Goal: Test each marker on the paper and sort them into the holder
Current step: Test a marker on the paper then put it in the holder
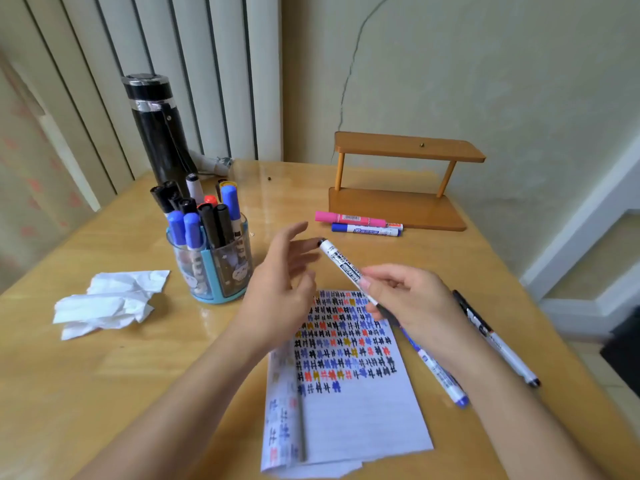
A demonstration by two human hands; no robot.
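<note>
Marker sits pinched in the right grip above the paper; left grip spreads wide, holding nothing.

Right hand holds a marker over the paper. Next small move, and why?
Probably close the left hand on the far end of the marker: its open fingers are right beside it, while the right hand pinches the barrel and the dark end above the paper looks capped. That would steady it for uncapping.
</note>
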